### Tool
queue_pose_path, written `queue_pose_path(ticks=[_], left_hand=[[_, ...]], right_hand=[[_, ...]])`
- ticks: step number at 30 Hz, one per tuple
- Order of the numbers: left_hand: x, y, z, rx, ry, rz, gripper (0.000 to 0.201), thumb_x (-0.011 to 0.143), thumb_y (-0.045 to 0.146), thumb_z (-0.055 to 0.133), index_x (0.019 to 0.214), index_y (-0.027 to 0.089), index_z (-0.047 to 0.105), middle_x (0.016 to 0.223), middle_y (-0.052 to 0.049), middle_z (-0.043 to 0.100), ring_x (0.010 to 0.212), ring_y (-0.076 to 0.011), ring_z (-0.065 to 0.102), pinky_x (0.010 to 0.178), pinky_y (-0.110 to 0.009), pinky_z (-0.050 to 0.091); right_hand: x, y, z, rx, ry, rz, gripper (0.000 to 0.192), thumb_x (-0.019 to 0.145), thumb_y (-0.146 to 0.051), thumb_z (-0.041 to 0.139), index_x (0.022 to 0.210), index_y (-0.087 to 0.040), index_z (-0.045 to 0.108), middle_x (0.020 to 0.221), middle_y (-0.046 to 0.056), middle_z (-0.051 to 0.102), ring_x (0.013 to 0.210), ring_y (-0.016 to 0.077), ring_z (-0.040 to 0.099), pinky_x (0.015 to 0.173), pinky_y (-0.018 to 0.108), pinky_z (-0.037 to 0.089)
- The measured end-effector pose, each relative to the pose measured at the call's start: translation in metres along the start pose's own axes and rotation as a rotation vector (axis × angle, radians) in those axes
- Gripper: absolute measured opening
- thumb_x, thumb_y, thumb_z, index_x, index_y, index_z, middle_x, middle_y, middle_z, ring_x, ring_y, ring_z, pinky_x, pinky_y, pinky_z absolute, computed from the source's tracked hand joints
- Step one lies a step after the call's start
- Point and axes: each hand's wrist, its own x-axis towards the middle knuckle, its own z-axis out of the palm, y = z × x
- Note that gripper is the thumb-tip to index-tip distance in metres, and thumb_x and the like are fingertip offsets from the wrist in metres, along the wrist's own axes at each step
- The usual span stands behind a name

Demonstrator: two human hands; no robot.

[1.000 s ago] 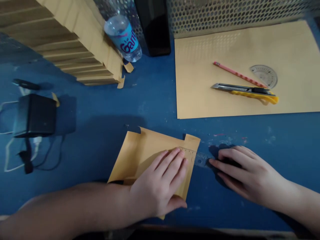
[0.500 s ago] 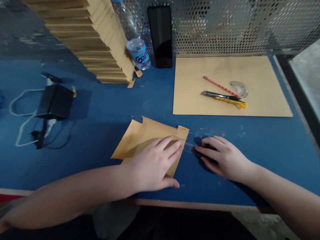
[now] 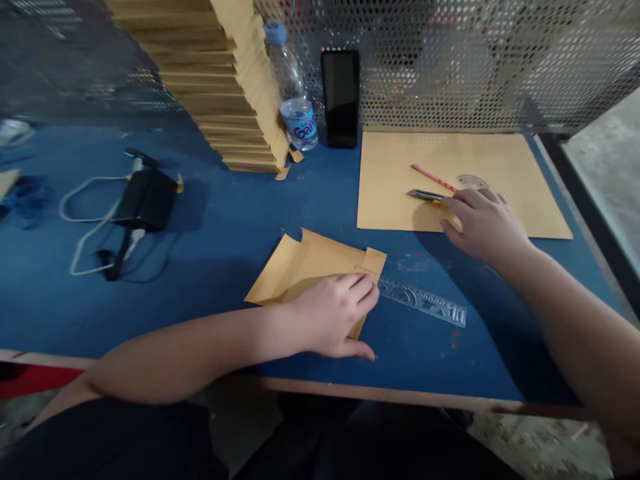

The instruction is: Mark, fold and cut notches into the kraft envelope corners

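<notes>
Left hand (image 3: 334, 313) pressed flat, fingers spread, on folded brown paper piece (image 3: 310, 270) at table (image 3: 225, 227) centre. Clear ruler (image 3: 423, 302) lying released at 3 o'clock of that hand, one end tucked under the paper. Right hand (image 3: 483, 223) at 1 o'clock, resting over yellow utility knife (image 3: 425, 195) on large brown sheet (image 3: 395, 180); grip not discernible. Pink pencil (image 3: 433, 177) just beyond.

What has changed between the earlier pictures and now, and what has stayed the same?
The right hand has left the clear ruler and moved up to the large brown sheet, where it now lies over the yellow utility knife; whether it grips it is unclear. The ruler lies uncovered. The left hand still presses the folded brown paper.
</notes>
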Motion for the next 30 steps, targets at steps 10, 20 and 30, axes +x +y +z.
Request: queue_pose_path(ticks=[10,20,30], left_hand=[[-0.002,0.000,0.004,0.014,0.020,-0.005,0.117,0.087,0.095,0.051,0.155,0.000,0.052,0.153,-0.025,0.060,0.141,-0.0384,0.057,0.112,-0.045,0.052],[-0.003,0.003,0.008,0.024,0.085,-0.002,0.122,0.085,0.100,0.046,0.153,-0.001,0.055,0.152,-0.026,0.061,0.140,-0.0406,0.057,0.123,-0.049,0.039],[-0.002,0.003,0.002,0.067,0.096,-0.013,0.124,0.083,0.102,0.042,0.146,-0.003,0.061,0.154,-0.026,0.059,0.133,-0.0410,0.059,0.115,-0.047,0.045]], right_hand=[[0.020,0.027,0.034,-0.152,-0.022,0.166,0.038,0.105,-0.043,0.067,0.134,-0.019,0.066,0.137,0.012,0.067,0.118,0.0261,0.068,0.099,0.048,0.061],[-0.028,-0.047,-0.030,0.036,0.097,0.009,0.027,0.104,-0.042,0.067,0.120,-0.021,0.064,0.084,0.005,0.078,0.060,0.0212,0.072,0.051,0.031,0.051],[-0.035,-0.081,-0.033,0.172,0.160,-0.345,0.031,0.087,-0.010,0.085,0.114,-0.018,0.072,0.095,0.006,0.083,0.071,0.0198,0.077,0.066,0.034,0.061]])
